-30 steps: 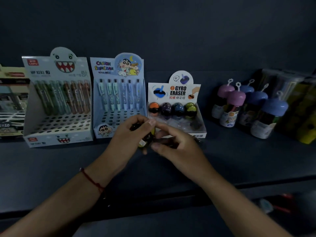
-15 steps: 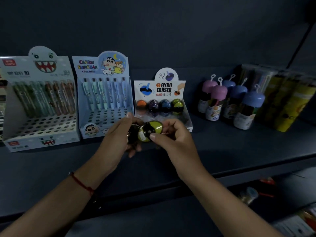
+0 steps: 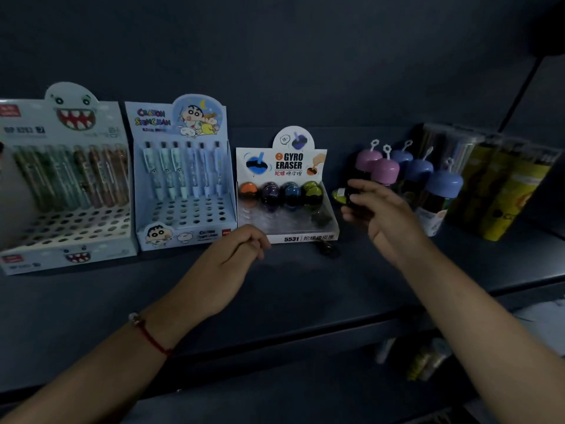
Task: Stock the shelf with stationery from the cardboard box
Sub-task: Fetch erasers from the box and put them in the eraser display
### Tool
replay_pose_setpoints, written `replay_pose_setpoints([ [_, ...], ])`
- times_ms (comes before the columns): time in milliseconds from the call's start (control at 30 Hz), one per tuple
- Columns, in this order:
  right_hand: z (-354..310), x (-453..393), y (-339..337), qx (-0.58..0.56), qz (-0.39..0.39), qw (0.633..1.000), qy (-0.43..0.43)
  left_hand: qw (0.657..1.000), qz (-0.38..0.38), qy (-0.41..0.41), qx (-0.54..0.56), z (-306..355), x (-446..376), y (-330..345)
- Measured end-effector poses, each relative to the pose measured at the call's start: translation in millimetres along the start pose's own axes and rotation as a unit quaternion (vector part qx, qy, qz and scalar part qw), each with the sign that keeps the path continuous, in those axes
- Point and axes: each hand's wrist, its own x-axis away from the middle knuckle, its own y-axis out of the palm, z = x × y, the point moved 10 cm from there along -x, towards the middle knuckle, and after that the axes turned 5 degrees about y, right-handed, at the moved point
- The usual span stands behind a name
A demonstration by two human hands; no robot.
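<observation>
One yellow-green and black gyro eraser (image 3: 341, 195) is pinched at the fingertips of the right hand (image 3: 377, 209), just right of the white cardboard display tray (image 3: 305, 237). Loosely curled fingers are seen on the left hand (image 3: 235, 255), with any contents hidden. So light a pinch could be lost, the eraser dropped off the dark shelf (image 3: 91, 301).

The scene was dim and bluish, lit faintly from the front, the right hand (image 3: 379, 209) smeared by motion blur and the wide-angle edges bowed and dark.
</observation>
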Motion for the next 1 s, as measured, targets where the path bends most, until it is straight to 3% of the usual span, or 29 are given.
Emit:
replay_pose_setpoints([
  [167, -7.3, -25.8, 9.9, 0.052, -0.058, 0.996, 0.038, 1.0, 0.003, -0.001, -0.016, -1.5, 0.8, -1.1],
  [233, -9.7, -35.4, 13.0, 0.142, -0.066, 0.987, 0.023, 1.0, 0.013, -0.008, -0.02, -2.4, 0.9, -3.6],
  [333, -15.6, -51.8, 14.1, 0.307, -0.035, 0.951, -0.024, 0.999, 0.023, -0.013, -0.03, -2.3, 1.3, -6.7],
  [467, -20.3, -69.7, 20.2, 0.386, -0.013, 0.921, -0.054, 0.999, 0.022, -0.008, -0.046, 0.9, 1.8, -7.6],
  [767, -19.6, -85.5, 51.2, 0.591, -0.055, 0.789, -0.161, 0.998, 0.035, -0.006, -0.045, 1.3, 1.2, -12.0],
  [1000, -11.6, -88.6, 47.3, 0.616, -0.022, 0.767, -0.177, 0.998, 0.031, -0.009, -0.05, -0.4, -0.4, -12.8],
])
